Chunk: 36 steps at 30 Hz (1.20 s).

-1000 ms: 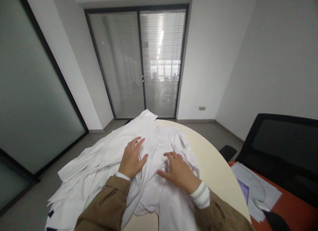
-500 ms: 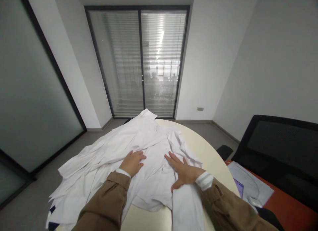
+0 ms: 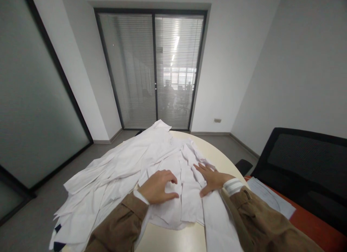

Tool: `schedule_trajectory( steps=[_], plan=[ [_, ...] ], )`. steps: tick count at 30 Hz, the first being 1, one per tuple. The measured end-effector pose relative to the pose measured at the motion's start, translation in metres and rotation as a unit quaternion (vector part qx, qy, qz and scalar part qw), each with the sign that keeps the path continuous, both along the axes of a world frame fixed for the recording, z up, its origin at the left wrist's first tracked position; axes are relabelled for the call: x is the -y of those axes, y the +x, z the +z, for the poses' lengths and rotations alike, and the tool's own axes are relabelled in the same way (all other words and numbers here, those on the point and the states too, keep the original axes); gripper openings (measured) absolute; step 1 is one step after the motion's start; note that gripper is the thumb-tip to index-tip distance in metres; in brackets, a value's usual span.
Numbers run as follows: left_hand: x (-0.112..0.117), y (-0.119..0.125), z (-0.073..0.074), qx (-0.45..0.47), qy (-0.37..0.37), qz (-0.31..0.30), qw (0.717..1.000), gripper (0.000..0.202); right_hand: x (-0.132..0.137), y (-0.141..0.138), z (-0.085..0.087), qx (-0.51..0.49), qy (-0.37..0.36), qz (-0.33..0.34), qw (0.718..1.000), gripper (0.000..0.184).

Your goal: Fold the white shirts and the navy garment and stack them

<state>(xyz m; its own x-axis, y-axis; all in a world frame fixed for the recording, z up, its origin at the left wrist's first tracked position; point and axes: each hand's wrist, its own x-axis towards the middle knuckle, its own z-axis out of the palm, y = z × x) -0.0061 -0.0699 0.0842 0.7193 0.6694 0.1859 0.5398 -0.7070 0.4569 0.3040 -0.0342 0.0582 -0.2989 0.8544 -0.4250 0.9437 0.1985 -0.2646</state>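
A white shirt (image 3: 173, 172) lies spread on a pale round table (image 3: 217, 158), on top of a heap of other white garments (image 3: 108, 183). My left hand (image 3: 159, 187) rests on the shirt's front with its fingers curled and spread, pressing the cloth. My right hand (image 3: 213, 178) lies flat on the shirt's right side, fingers stretched out toward the window. Both arms wear brown sleeves; a striped white cuff shows at the right wrist.
A black mesh chair (image 3: 306, 165) stands at the right. Papers (image 3: 271, 197) lie on a reddish desk (image 3: 320, 223) beside the table. Ahead are glass doors with blinds (image 3: 154, 71). A glass wall (image 3: 29, 100) runs along the left.
My right hand slid out to the right across the shirt. My left hand drew back toward me and moved to the shirt's middle. The shirt front lies flatter now.
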Motion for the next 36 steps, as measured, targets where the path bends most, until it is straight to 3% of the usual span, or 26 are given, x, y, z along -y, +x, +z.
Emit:
schedule_trajectory(
  steps=[3, 5, 9, 16, 18, 21, 24, 27, 30, 32, 36],
  plan=[
    [0.023, 0.026, -0.001, 0.014, -0.004, -0.117, 0.993, 0.058, 0.001, -0.002, -0.009, -0.002, 0.016, -0.029, 0.999, 0.134],
    [0.029, 0.035, -0.01, -0.01, -0.01, -0.139, 0.99, 0.046, 0.001, -0.002, -0.015, 0.004, 0.034, -0.042, 0.999, 0.13],
    [0.018, 0.032, -0.028, -0.051, -0.024, -0.108, 0.993, 0.011, 0.0, -0.001, -0.022, 0.007, 0.045, -0.014, 0.999, 0.136],
    [-0.003, 0.007, -0.032, -0.043, -0.012, 0.052, 0.998, 0.015, 0.0, 0.011, -0.027, 0.003, 0.041, 0.01, 0.999, 0.154],
    [-0.002, 0.006, -0.03, -0.031, -0.013, 0.045, 0.998, 0.018, 0.001, 0.013, -0.022, 0.016, 0.019, 0.007, 1.0, 0.157],
    [0.004, 0.01, -0.028, -0.009, 0.0, -0.045, 0.999, 0.031, 0.004, 0.015, -0.005, 0.039, -0.033, 0.013, 0.999, 0.16],
    [0.012, 0.018, -0.026, -0.004, 0.007, -0.125, 0.992, 0.037, 0.009, 0.013, 0.011, 0.009, -0.017, 0.009, 1.0, 0.136],
    [0.02, 0.024, -0.024, -0.015, 0.01, -0.148, 0.989, 0.016, 0.013, 0.008, 0.019, -0.046, 0.068, 0.008, 0.997, 0.081],
    [0.025, 0.029, -0.024, -0.028, -0.008, -0.156, 0.987, 0.011, 0.014, 0.005, 0.021, -0.053, 0.131, 0.034, 0.989, 0.035],
    [0.028, 0.032, -0.028, -0.039, -0.032, -0.171, 0.984, 0.014, 0.011, 0.006, 0.024, -0.045, 0.13, 0.023, 0.99, 0.027],
    [0.035, 0.04, -0.042, -0.025, -0.082, -0.22, 0.972, 0.02, -0.001, 0.009, 0.042, -0.118, 0.11, -0.035, 0.986, 0.039]
  ],
)
